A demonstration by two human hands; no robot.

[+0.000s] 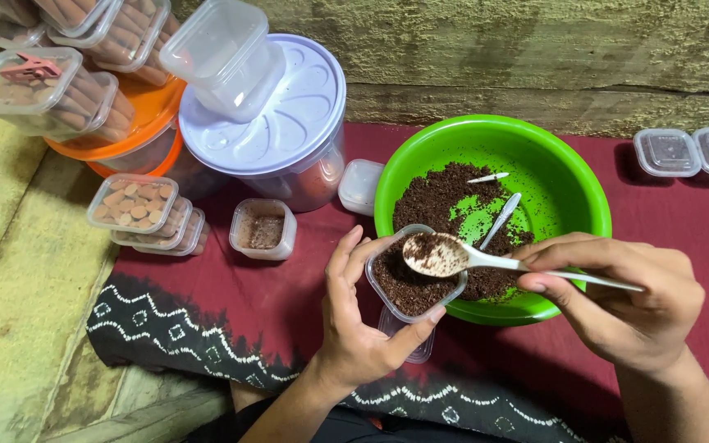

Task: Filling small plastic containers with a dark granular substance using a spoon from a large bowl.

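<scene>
Left hand [354, 328] wraps small clear tub [414, 289] of brown crumbs, tilted over green bowl [568, 189] rim. Right hand [617, 295] pinches white plastic spoon [453, 256], spoon head just above tub.

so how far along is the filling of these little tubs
Done: one small clear tub holds brown crumbs, lidless. In hand: left hand holds a nearly full clear tub; right hand levels it with a white plastic spoon. Left: crumbs remain in the green bowl.

Maroon cloth [272, 295], green bowl [568, 189], lidded tubs [691, 152]
</scene>
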